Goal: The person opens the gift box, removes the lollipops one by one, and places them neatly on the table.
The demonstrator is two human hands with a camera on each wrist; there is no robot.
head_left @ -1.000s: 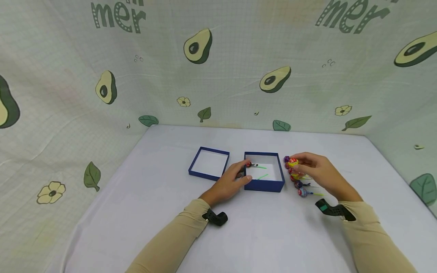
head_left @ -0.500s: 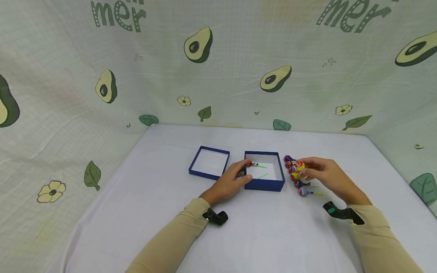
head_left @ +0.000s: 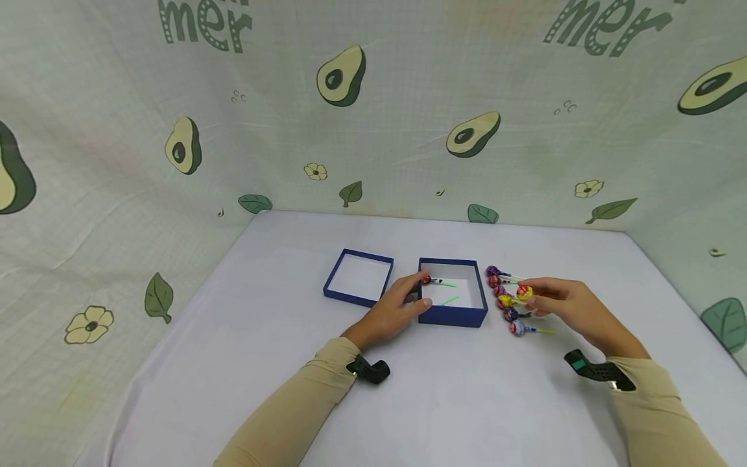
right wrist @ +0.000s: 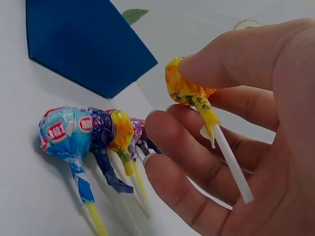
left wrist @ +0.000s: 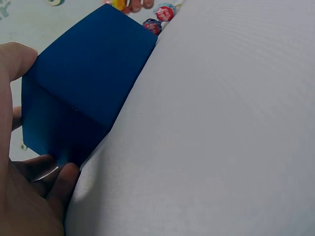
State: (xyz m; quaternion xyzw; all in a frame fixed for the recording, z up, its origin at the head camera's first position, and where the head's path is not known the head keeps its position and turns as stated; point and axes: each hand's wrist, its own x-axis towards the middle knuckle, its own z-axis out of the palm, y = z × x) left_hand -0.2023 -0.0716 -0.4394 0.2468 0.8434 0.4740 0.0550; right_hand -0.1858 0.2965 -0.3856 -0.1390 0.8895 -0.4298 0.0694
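My right hand (head_left: 563,301) pinches a yellow-wrapped lollipop (right wrist: 184,86) by its head between thumb and fingers, its white stick pointing down toward the palm. The lollipop is above a row of several wrapped lollipops (head_left: 509,314) lying on the table to the right of the open blue box (head_left: 452,316). At the box's left near corner, my left hand (head_left: 392,314) holds the wall, with the thumb at the rim and fingers along the side. Inside the box lie a red-headed lollipop (head_left: 427,280) and a green stick (head_left: 449,301); the rest of that second one is hidden.
The blue-rimmed lid (head_left: 350,299) lies inside up on the white table (head_left: 280,259), left of the box. Behind the table hangs a pale cloth (head_left: 408,78) printed with avocados and leaves.
My right hand has drawn back to the right and nearer to me with the yellow lollipop, away from the far end of the row. My left hand stays at the box.
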